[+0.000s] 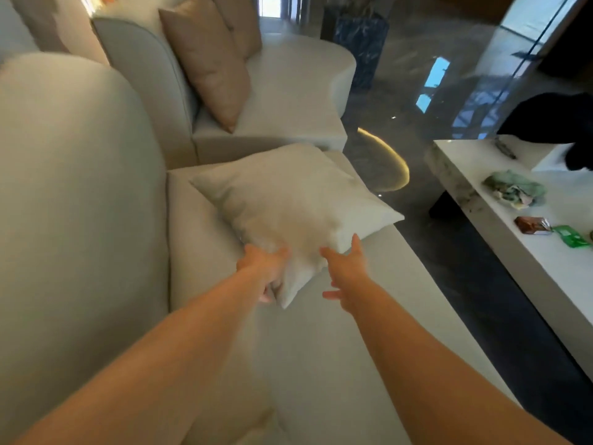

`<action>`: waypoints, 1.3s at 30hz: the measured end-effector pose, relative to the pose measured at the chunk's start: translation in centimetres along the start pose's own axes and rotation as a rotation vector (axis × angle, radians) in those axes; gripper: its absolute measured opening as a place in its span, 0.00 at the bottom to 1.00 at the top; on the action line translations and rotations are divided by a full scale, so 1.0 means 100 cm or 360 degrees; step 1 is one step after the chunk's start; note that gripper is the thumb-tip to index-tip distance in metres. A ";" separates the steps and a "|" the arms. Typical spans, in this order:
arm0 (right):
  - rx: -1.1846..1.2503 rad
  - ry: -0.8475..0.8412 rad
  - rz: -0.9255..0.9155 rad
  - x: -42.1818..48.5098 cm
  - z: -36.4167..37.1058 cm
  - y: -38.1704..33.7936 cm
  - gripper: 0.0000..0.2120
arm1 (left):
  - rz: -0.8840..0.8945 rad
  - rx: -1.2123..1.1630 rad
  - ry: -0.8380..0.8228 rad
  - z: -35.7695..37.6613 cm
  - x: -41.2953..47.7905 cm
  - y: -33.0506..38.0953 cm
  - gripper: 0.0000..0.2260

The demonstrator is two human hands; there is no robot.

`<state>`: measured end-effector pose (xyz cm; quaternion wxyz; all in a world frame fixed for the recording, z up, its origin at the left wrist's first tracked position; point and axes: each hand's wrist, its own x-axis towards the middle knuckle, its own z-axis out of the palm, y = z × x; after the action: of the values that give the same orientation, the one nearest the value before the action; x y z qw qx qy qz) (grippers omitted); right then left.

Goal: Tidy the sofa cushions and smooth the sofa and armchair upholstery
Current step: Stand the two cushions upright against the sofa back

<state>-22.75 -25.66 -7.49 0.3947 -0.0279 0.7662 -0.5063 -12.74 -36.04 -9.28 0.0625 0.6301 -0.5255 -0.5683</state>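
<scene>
Cushion [290, 203] pale, lying on sofa seat [337, 348] | left hand [266, 271] clamped on its near corner | right hand [348, 271] open, fingers spread at its edge | tan cushions [208, 59] beyond | table [481, 175] right, wrappers [532, 225] on it

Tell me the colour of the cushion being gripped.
Off-white cushion, plain; head view.

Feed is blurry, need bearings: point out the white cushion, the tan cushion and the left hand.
white cushion [288, 194], head view, middle of top face
tan cushion [208, 65], head view, front face
left hand [266, 268], head view, back of hand
</scene>
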 end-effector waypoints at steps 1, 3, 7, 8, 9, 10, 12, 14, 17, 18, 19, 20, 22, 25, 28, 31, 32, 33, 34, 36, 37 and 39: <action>0.0022 0.0009 0.0006 0.011 0.011 0.009 0.39 | -0.0015 -0.0074 -0.0020 0.005 0.014 -0.004 0.34; 0.0139 -0.0014 0.0038 0.030 0.028 0.022 0.37 | -0.0003 -0.0177 -0.0037 0.015 0.037 -0.020 0.34; 0.0493 -0.0132 0.0150 0.047 0.046 0.040 0.35 | 0.0204 -0.0116 0.0215 0.017 0.058 -0.039 0.19; 0.0495 -0.0158 0.0115 0.046 0.047 0.041 0.36 | 0.0229 -0.0121 0.0264 0.013 0.058 -0.037 0.11; 0.0507 -0.0181 0.0081 0.045 0.046 0.039 0.37 | 0.0267 -0.0103 0.0303 0.007 0.055 -0.033 0.07; 0.0539 -0.0197 0.0061 0.043 0.045 0.035 0.37 | 0.0317 -0.0067 0.0335 0.000 0.050 -0.025 0.07; 0.0651 -0.0240 0.0084 0.034 0.051 0.020 0.37 | 0.0463 0.0076 0.0422 -0.021 0.033 -0.002 0.11; 0.0767 -0.0288 0.0160 0.016 0.063 -0.002 0.33 | 0.0638 0.0334 0.0523 -0.046 0.006 0.027 0.12; 0.0976 -0.0357 0.0342 -0.028 0.076 -0.040 0.18 | 0.0907 0.0671 0.0628 -0.082 -0.044 0.073 0.06; 0.0994 -0.0401 0.0432 -0.044 0.079 -0.053 0.12 | 0.0962 0.0725 0.0655 -0.095 -0.061 0.085 0.07; 0.0984 -0.0471 0.0527 -0.062 0.083 -0.064 0.10 | 0.0991 0.0769 0.0678 -0.110 -0.080 0.093 0.07; 0.0970 -0.0570 0.0615 -0.078 0.088 -0.072 0.10 | 0.1025 0.0817 0.0703 -0.123 -0.095 0.098 0.07; 0.0996 -0.0761 0.0814 -0.109 0.103 -0.079 0.13 | 0.1043 0.0939 0.0768 -0.154 -0.121 0.097 0.09; 0.1026 -0.0881 0.0967 -0.155 0.134 -0.073 0.10 | 0.0967 0.1010 0.0800 -0.204 -0.145 0.075 0.11; 0.1045 -0.0762 0.0857 -0.182 0.154 -0.062 0.11 | 0.0854 0.1098 0.0626 -0.231 -0.157 0.048 0.13; 0.1113 -0.0727 0.0789 -0.202 0.148 -0.055 0.10 | 0.0811 0.1191 0.0526 -0.233 -0.169 0.025 0.14; 0.1080 -0.0732 0.0739 -0.208 0.142 -0.054 0.10 | 0.0820 0.1188 0.0539 -0.232 -0.173 0.021 0.13; 0.0959 -0.0745 0.0637 -0.214 0.135 -0.055 0.11 | 0.0827 0.1174 0.0567 -0.232 -0.178 0.019 0.12; 0.0785 -0.0770 0.0506 -0.220 0.128 -0.056 0.13 | 0.0822 0.1152 0.0593 -0.232 -0.183 0.018 0.11; 0.0432 -0.0793 0.0305 -0.239 0.106 -0.057 0.16 | 0.0780 0.1101 0.0612 -0.229 -0.197 0.016 0.12; 0.0285 -0.0791 0.0255 -0.252 0.091 -0.055 0.15 | 0.0761 0.1084 0.0591 -0.226 -0.206 0.014 0.13; 0.0024 -0.0816 0.0191 -0.277 0.054 -0.046 0.13 | 0.0736 0.1064 0.0491 -0.218 -0.234 0.004 0.14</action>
<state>-1.91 -19.72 11.23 0.6053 -0.1068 0.6377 -0.4642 8.69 -30.33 13.72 0.0585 0.5590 -0.7924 -0.2371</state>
